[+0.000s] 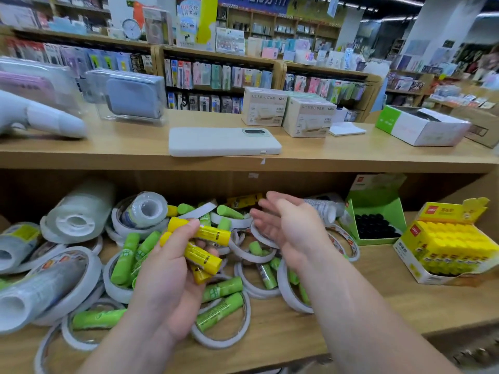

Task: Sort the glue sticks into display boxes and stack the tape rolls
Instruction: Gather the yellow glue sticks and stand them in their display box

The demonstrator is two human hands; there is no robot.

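On the lower shelf [421,306], toward its left end, tape rolls [81,211] and green sticks [222,288] lie jumbled in a heap. Above the heap the left hand [167,279] grips a small bunch of yellow sticks [205,255], thumb across the top one. The right hand [289,225] hovers just beside it, fingers spread loosely and holding nothing. At the shelf's right edge stands a yellow box [410,265] packed with yellow sticks, with a green box [378,206] of black-capped ones just beside it. A phone [221,143] lies at the front edge of the upper shelf [108,149].
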